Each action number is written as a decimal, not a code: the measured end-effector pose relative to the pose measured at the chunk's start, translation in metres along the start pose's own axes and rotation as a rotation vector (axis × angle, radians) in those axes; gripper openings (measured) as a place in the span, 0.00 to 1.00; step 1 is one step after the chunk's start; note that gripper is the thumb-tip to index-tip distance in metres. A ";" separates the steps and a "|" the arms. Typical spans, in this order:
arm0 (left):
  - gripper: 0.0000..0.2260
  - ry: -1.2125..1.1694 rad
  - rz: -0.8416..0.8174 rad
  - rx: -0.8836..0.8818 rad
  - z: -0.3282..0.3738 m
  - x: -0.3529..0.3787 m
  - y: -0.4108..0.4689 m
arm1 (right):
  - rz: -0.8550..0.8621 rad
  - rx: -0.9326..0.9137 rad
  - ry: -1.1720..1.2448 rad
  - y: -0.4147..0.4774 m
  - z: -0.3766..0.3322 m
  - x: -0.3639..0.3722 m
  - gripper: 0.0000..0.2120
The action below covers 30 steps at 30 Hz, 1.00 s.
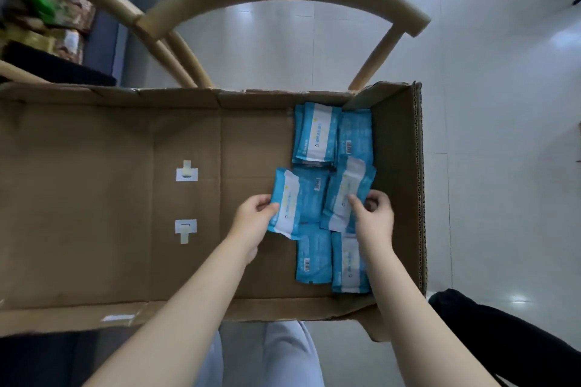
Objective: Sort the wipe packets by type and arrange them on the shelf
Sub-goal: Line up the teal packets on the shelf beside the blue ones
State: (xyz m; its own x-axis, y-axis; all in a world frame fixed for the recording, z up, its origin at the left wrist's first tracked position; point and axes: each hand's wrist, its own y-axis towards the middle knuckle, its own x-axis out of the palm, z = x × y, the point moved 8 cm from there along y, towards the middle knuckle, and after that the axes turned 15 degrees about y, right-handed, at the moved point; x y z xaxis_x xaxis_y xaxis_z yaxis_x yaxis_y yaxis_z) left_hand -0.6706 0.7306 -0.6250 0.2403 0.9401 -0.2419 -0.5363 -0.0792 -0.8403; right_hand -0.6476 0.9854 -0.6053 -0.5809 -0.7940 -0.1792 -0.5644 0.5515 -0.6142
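Wipe packets (314, 256): all blue, bunched in the right end of the cardboard box (94, 198). Some lie white panel up, some barcode up.

Nearest, two lie flat side by side by the near wall, untouched.

Just beyond, my left hand (254, 220) pinches the left edge of a panel-up packet (287, 201), thumb on top and fingers curled under. It overlaps a barcode-up packet.

My right hand (374, 217) has its fingers curled round the right edge of a second panel-up packet (344, 195), which is tilted.

My read: both look like the same type, so lift the pair together. Go straight up, since soft packs sag from an edge pinch and could drag the one beneath. Keep the panels up so the type reads at a glance.

The far stack (317, 135) by the far wall comes next; flip the barcode-up ones to check their type.
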 end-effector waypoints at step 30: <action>0.09 -1.119 0.835 0.571 -0.241 -0.454 -0.603 | -1.435 0.182 0.221 -0.699 -0.099 0.279 0.18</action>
State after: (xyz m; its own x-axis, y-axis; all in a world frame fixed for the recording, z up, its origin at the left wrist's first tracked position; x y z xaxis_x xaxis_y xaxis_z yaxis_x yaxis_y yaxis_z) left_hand -0.2613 0.2720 -0.1251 -0.8659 0.4727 0.1638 -0.5003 -0.8151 -0.2923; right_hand -0.4731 0.4036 -0.1497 0.3182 -0.5583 0.7662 -0.6530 -0.7150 -0.2497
